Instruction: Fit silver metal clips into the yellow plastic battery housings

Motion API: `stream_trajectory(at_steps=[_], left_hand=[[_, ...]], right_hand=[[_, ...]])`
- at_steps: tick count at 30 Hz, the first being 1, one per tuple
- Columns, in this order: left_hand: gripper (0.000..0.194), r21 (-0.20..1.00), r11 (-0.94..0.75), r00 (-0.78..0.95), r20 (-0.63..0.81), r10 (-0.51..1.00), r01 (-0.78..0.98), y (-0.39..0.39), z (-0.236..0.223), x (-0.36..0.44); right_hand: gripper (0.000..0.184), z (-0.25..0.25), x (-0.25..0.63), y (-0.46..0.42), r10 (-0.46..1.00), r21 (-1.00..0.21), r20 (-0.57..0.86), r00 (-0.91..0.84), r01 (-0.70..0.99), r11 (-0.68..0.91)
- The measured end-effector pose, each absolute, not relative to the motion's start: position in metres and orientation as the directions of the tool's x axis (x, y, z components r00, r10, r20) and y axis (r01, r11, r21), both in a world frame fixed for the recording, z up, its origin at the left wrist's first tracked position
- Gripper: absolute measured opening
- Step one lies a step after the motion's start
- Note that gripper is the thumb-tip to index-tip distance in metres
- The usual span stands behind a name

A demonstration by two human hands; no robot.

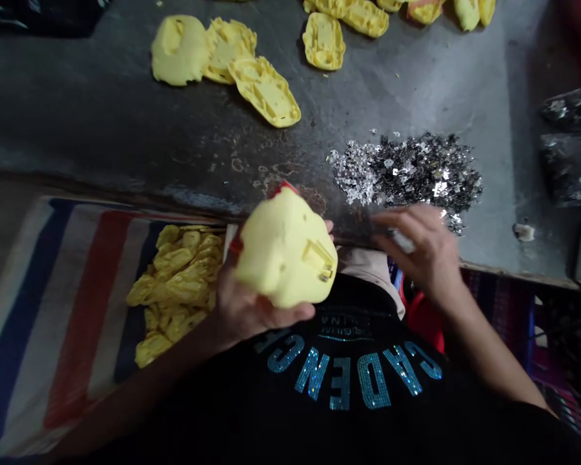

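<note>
My left hand [254, 307] grips a pale yellow molded plastic shell [283, 248], with its thumb along the lower edge and fingertips showing behind the right side. A rectangular recess in the shell has a small metal piece at its lower end. Red bits show at the shell's upper and left edges. To the right, my right hand [423, 248] is blurred by motion, its fingers bent toward the thumb. A pale, shiny spot shows between them; what it is I cannot make out. Just beyond this hand lies a heap of small metal pieces [411, 171].
Several yellow shells [266, 90] lie on the dark metal table [126, 110], more along its far edge. A pile of yellow parts [179, 278] rests on striped cloth [84, 310] at lower left. Clear plastic bags [574, 168] with metal pieces lie at right.
</note>
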State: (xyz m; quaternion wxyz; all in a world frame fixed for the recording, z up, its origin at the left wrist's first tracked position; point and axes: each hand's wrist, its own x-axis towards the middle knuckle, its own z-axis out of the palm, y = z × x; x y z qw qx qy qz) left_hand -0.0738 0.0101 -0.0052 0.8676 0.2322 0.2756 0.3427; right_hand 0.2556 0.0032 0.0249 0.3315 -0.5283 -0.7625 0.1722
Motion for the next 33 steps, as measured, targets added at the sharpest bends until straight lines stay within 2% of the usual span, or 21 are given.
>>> stream_trajectory(at_steps=[2,3,5,8,11,16,18,22,25,29,33], left_hand=[[0.091,0.706,0.399,0.412,-0.165,0.896,-0.584,0.008,-0.007,-0.055],[0.087,0.745,0.310,0.354,-0.106,0.929,-0.591,0.007,-0.007,-0.044],[0.082,0.778,0.232,0.283,-0.072,0.956,-0.584,0.004,-0.009,-0.027],[0.075,0.773,0.302,0.295,-0.156,0.943,-0.558,0.002,-0.009,-0.017],[0.077,0.769,0.322,0.311,-0.169,0.935,-0.552,0.000,-0.007,-0.019],[0.079,0.720,0.446,0.435,-0.219,0.873,-0.532,-0.006,-0.006,-0.022],[0.077,0.713,0.448,0.457,-0.199,0.867,-0.540,-0.008,-0.008,-0.021],[0.080,0.692,0.435,0.458,-0.168,0.873,-0.576,-0.010,-0.014,-0.019],[0.083,0.697,0.417,0.427,-0.175,0.887,-0.583,-0.009,-0.017,-0.019],[0.093,0.671,0.518,0.513,-0.232,0.827,-0.531,-0.004,-0.016,-0.018],[0.083,0.631,0.569,0.523,-0.287,0.803,-0.527,-0.003,-0.012,-0.015]], right_hand=[[0.009,0.027,0.280,0.017,0.870,-0.267,0.449,-0.203,0.899,0.347],[0.008,0.025,0.289,0.025,0.867,-0.164,0.450,-0.215,0.934,0.316],[0.007,0.020,0.297,0.036,0.892,-0.077,0.391,-0.226,0.958,0.277],[0.014,0.014,0.296,0.045,0.926,-0.089,0.318,-0.203,0.966,0.243],[0.016,0.017,0.292,0.044,0.928,-0.157,0.299,-0.222,0.948,0.278],[0.016,0.027,0.286,0.046,0.857,-0.208,0.174,-0.486,0.832,0.514],[0.015,0.028,0.284,0.048,0.836,-0.218,0.147,-0.529,0.807,0.549],[0.021,0.029,0.286,0.038,0.883,-0.234,0.269,-0.384,0.863,0.447],[0.012,0.024,0.284,0.017,0.888,-0.188,0.363,-0.283,0.911,0.368],[0.006,0.007,0.271,0.001,0.894,-0.123,0.339,-0.294,0.928,0.352],[0.006,0.002,0.263,0.005,0.864,-0.133,0.384,-0.326,0.906,0.401]])
